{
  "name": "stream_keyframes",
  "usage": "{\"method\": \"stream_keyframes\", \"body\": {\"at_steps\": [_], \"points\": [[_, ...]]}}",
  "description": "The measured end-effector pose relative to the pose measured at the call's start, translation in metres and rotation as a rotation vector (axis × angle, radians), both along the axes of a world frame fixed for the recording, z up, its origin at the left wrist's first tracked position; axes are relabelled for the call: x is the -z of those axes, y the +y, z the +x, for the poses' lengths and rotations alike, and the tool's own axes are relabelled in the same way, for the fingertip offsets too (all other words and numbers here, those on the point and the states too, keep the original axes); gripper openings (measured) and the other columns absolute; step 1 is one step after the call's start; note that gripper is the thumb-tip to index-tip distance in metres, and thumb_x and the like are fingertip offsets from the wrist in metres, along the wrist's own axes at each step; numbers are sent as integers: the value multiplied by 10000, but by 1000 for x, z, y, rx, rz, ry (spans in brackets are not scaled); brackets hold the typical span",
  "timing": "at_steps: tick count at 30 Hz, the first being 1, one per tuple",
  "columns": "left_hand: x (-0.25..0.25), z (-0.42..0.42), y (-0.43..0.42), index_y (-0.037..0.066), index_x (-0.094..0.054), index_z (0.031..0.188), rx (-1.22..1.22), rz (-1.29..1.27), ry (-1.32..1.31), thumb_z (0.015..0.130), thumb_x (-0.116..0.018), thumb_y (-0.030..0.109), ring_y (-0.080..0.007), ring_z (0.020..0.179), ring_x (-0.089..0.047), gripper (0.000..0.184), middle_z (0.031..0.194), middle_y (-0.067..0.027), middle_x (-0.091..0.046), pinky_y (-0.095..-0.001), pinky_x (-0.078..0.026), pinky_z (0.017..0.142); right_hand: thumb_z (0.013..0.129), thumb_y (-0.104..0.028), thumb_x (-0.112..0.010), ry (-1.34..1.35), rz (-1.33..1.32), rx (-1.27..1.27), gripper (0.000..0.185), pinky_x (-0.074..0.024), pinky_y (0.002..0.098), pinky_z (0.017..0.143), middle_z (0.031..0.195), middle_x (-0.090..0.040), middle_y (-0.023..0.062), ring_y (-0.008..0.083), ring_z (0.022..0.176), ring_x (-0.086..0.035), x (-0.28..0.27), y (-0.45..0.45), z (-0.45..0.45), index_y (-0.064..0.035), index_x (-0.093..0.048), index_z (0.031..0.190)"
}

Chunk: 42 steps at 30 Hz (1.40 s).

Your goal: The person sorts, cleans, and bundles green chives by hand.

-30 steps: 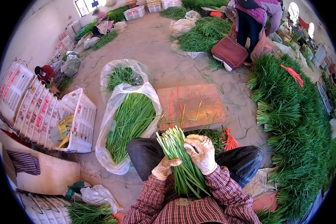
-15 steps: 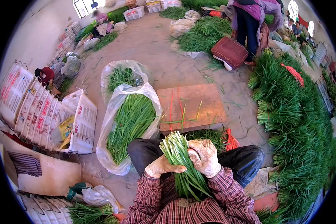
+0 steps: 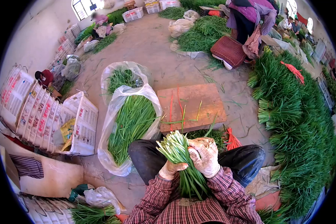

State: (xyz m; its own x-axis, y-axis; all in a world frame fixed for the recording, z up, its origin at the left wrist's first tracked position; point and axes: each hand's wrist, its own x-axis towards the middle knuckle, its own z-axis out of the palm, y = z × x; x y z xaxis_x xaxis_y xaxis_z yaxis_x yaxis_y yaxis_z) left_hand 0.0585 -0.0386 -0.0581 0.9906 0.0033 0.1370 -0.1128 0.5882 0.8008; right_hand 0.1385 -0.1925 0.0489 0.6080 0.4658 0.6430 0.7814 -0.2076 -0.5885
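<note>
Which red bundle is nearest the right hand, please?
The red bundle beside the board; another, atop the stacked greens, lies farther from the right hand.

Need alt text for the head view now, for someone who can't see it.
The left hand and right hand, both gloved, hold a bundle of green stalks, its pale ends toward the top of the picture. Ahead lies a wooden board, with an open plastic bag of greens to its left and massed green bunches at the far right.
</note>
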Motion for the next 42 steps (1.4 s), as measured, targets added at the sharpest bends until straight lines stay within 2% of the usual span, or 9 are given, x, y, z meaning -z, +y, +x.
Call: {"method": "stream_keyframes", "body": {"at_steps": [3, 7, 11, 17, 21, 23, 26, 32, 42], "points": [[-2, -11, -15, 19, -511, 1403, -91, -214, 150, 678, -868, 223, -251, 1192, -605, 834, 1307, -106, -617, -393, -490, 1038, 934, -173, -651, -1, 1, 17, 222, -467, 426, 944, 1062, -701, 107, 302, 1041, -645, 0, 3, 3, -84, -695, 1133], [-29, -5, -29, 30, -509, 1391, -134, -324, 279, 674, -865, 219, -231, 1068, -652, 823, 1200, -77, -645, -366, -545, 934, 936, -133, -632, 106, -13, 24, 214, -475, 432, 953, 1071, -700, 119, 326, 1047, -643, 11, 5, 10, -63, -694, 1129], [-15, -2, -27, 28, -522, 1367, -138, -268, 342, 714, -846, 203, -233, 1065, -656, 749, 1198, -75, -648, -369, -557, 920, 867, -87, -702, 106, 10, 94, 191, -484, 435, 939, 1052, -717, 98, 317, 1027, -658, 20, 3, 12, -58, -697, 1055], [-14, 2, -25, 17, -523, 1394, -134, -227, 305, 734, -819, 195, -250, 1121, -650, 746, 1263, -95, -649, -387, -542, 970, 923, -54, -622, 174, 37, 168, 233, -492, 410, 959, 1132, -702, 139, 309, 1080, -643, 4, -3, 13, -25, -694, 1143], [-36, 5, -28, 24, -534, 1400, -65, -268, 286, 743, -817, 209, -248, 1156, -635, 739, 1274, -99, -651, -388, -510, 1016, 897, -105, -710, 93, -30, 87, 221, -540, 386, 871, 1029, -727, 124, 291, 960, -696, -24, -14, 11, -29, -717, 1105], [-13, 5, -24, -2, -514, 1406, -149, -99, 181, 785, -855, 270, -196, 1109, -635, 759, 1210, -66, -671, -357, -494, 979, 806, -257, -810, 52, -33, 70, 278, -559, 367, 700, 922, -728, 54, 247, 780, -702, -18, -9, 9, -109, -741, 1031], [-15, 8, -23, -2, -537, 1371, -66, -70, 160, 763, -873, 274, -190, 1152, -600, 748, 1240, -57, -646, -366, -464, 1008, 775, -239, -847, 112, -180, 86, 291, -545, 338, 640, 835, -682, 73, 226, 721, -687, -21, -5, 8, -82, -738, 995], [-27, 0, -24, 21, -595, 1241, 27, -99, 200, 762, -863, 282, -134, 1020, -597, 608, 1095, -10, -643, -303, -469, 901, 797, -229, -836, 164, -126, 38, 248, -543, 321, 623, 821, -677, 70, 223, 697, -683, -18, -8, 15, -85, -746, 977], [0, 2, -25, 38, -560, 1343, -26, -46, 196, 753, -880, 256, -153, 1124, -578, 705, 1221, -7, -620, -325, -450, 985, 797, -161, -814, 138, -222, 90, 157, -537, 325, 594, 814, -678, 69, 230, 669, -674, -27, -11, 15, -86, -713, 890]]}}
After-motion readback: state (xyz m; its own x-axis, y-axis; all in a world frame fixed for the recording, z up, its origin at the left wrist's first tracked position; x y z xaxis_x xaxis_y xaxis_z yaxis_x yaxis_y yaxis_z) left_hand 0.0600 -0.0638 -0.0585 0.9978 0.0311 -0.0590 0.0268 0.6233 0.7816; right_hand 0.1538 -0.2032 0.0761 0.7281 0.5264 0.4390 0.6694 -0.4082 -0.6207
